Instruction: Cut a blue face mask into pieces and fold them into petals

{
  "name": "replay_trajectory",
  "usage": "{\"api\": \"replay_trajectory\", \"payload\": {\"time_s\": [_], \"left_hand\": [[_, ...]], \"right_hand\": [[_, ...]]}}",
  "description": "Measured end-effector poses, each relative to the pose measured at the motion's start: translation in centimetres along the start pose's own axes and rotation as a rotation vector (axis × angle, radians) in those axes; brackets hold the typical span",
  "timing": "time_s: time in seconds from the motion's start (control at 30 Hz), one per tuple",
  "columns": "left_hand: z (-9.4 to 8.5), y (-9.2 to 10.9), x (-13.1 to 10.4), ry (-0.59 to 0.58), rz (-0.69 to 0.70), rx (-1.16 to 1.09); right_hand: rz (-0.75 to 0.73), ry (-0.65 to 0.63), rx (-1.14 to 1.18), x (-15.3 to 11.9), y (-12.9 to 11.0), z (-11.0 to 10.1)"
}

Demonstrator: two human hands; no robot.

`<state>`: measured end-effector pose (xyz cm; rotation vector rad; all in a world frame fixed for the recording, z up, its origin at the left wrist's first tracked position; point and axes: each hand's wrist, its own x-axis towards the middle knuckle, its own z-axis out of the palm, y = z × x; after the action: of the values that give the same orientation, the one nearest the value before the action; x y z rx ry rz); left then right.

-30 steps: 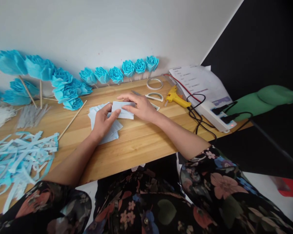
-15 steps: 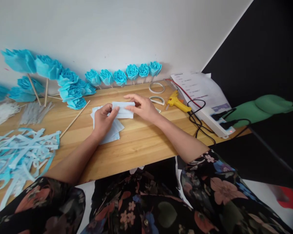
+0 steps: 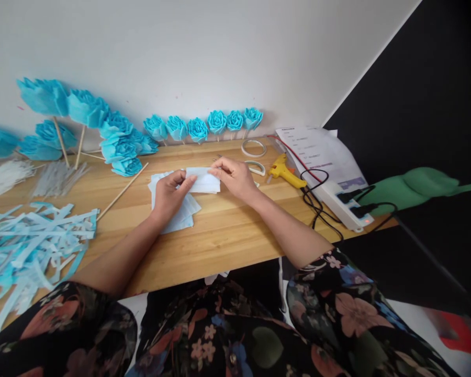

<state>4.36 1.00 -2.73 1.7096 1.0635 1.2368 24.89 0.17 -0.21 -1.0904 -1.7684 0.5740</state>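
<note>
A: Take your pale-blue sheet (image 3: 206, 180) as the clock's centre; loose sheets (image 3: 183, 213) lie toward seven on the table (image 3: 239, 230); how do your fingers sit?

B: Your left hand (image 3: 172, 191) pinches the nine o'clock end, thumb in front, fingers curled behind; your right hand (image 3: 233, 179) pinches the two o'clock corner between thumb and forefinger; its other fingers are hard to make out.

A: Farther out?

B: Scissors (image 3: 262, 170) at three, partly hidden; a yellow glue gun (image 3: 288, 172) beyond; blue flowers (image 3: 198, 130) at twelve.

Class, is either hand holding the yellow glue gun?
No: the glue gun lies on the table; left hand and right hand hold a pale sheet.
</note>
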Motion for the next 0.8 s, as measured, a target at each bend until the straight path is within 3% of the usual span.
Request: {"api": "replay_trajectory", "payload": {"time_s": [0.6,0.8], "left_hand": [[0.0,0.8,0.0,0.003,-0.034,0.026],[0.0,1.5,0.0,0.011,-0.055,-0.003]], "right_hand": [[-0.027,-0.045,-0.099,-0.1,-0.1,-0.4],[0.019,0.003,-0.095,-0.2,-0.3,-0.3]]}}
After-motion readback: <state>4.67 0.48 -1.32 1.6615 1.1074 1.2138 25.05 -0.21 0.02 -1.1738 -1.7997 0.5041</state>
